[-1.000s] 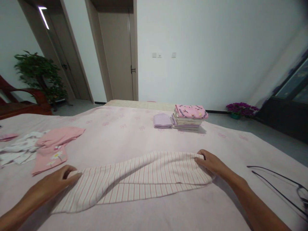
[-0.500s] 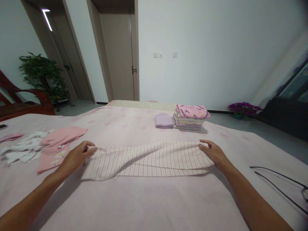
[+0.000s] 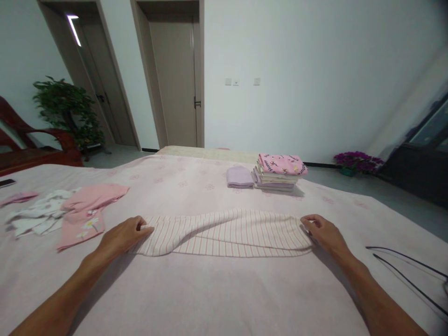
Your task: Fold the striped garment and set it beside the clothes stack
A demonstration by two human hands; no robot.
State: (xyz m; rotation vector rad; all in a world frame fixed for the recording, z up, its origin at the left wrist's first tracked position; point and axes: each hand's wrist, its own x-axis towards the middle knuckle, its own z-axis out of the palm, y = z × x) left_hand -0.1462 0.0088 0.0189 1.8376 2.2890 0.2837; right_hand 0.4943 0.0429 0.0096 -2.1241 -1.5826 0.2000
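A white garment with thin pink stripes (image 3: 227, 232) lies folded into a long narrow band across the pink bedspread (image 3: 210, 289). My left hand (image 3: 121, 235) pinches its left end, fingers closed on the cloth. My right hand (image 3: 324, 233) grips its right end the same way. Both arms reach forward over the bed, and the band sags slightly in the middle between them.
A stack of folded clothes (image 3: 280, 171) with a pink printed piece on top sits farther back, a folded lilac cloth (image 3: 239, 177) beside it. Loose pink clothes (image 3: 86, 207) and white clothes (image 3: 38, 217) lie at left. Black hangers (image 3: 409, 270) lie at right. Doors, a plant and a wooden chair stand behind.
My left hand carried the garment's lower left part up and inward, folding it into a narrower band. My right hand shifted a little right and nearer, still on its end.
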